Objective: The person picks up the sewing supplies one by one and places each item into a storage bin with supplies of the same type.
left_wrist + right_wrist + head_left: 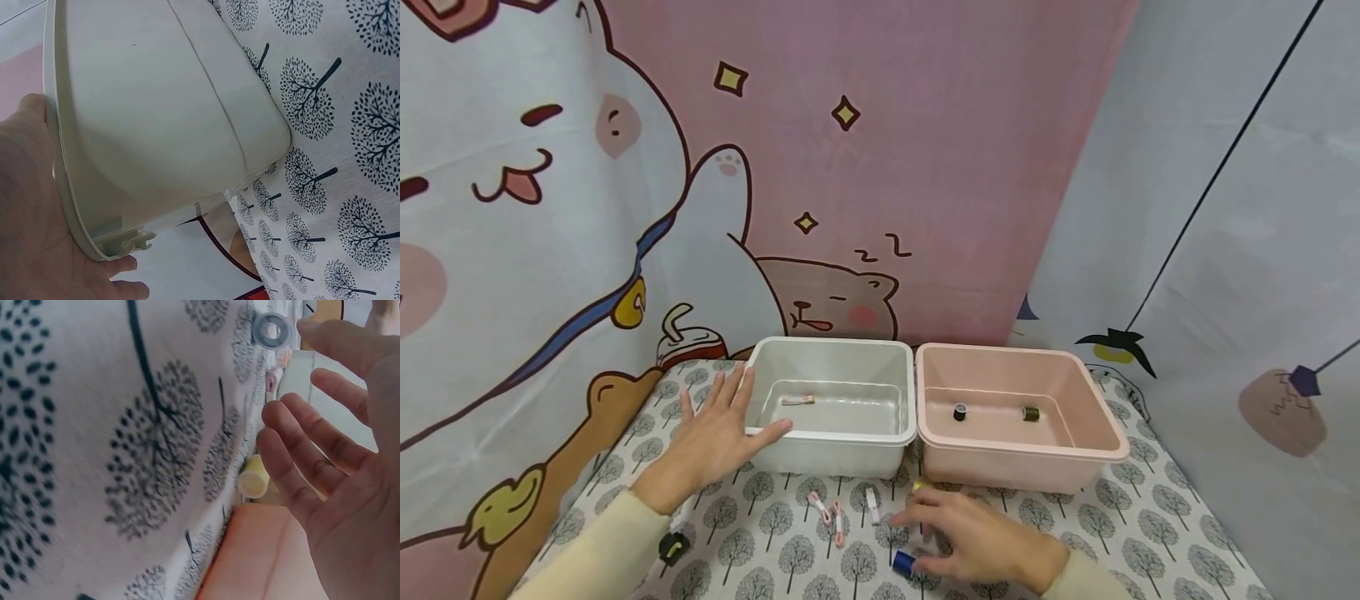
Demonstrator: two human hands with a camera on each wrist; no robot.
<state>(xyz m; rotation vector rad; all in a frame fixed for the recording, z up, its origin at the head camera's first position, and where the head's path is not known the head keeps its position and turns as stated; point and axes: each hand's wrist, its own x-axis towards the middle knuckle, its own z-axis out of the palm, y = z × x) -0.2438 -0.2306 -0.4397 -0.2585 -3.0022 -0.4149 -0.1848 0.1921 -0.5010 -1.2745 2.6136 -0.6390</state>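
Note:
My left hand (718,425) rests at the left front corner of the white bin (831,457), fingers stretched along its rim; the left wrist view has the palm against the rim. Low over the cloth, my right hand (973,533) has its fingers loosely bent and spread. Its thumb tip is right at a blue thread spool (903,564), whose round end shows in the right wrist view. Beyond the fingers lies a yellow thread spool (253,482), partly hidden in the head view. Left of that hand are two pink folded cords (838,523) and a white folded strip (872,506).
A pink bin (1022,471) stands against the white one, with a black spool (959,412) and an olive spool (1031,414) inside. The white bin holds a small pale bundle (797,400). Beside the left sleeve is a black and green object (673,547). A printed curtain hangs behind.

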